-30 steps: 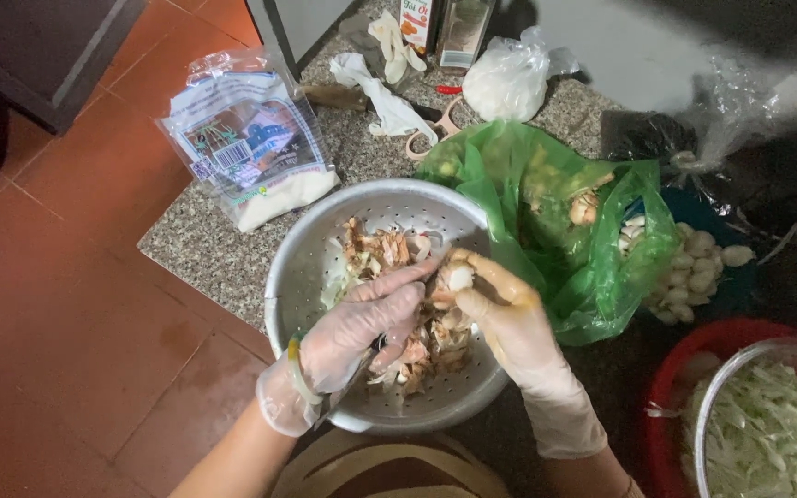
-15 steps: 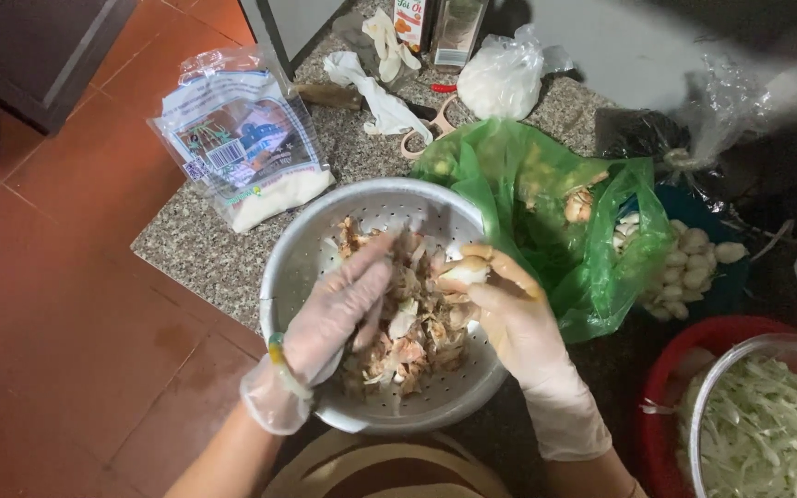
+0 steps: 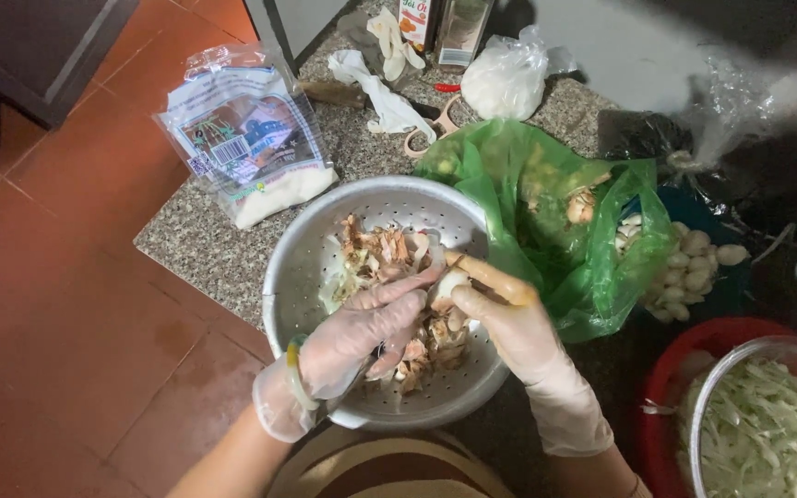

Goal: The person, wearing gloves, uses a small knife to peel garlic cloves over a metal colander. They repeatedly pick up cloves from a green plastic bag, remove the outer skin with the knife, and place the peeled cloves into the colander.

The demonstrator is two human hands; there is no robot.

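Both my hands wear thin clear gloves and work over a round metal colander [image 3: 315, 267] holding brownish peels and trimmings [image 3: 380, 251]. My right hand [image 3: 514, 337] grips a small white peeled bulb [image 3: 445, 288] at its fingertips, with an orange strip of skin [image 3: 495, 277] lying along the forefinger. My left hand [image 3: 357, 341] reaches in from the left, its fingertips pressed on the same bulb. Something dark shows under the left palm, but I cannot make it out.
A green plastic bag [image 3: 546, 194] lies open right of the colander, beside a blue bowl of peeled white cloves [image 3: 694, 254]. A bowl of shredded cabbage [image 3: 767, 433] sits in a red basin [image 3: 666, 387]. A printed bag of white powder [image 3: 246, 148], scissors [image 3: 431, 129] and a white bag [image 3: 505, 83] lie on the stone counter.
My left hand lifted and spread above the peels half a second ago, then came back with its fingertips on the bulb. My right hand stayed nearly still.
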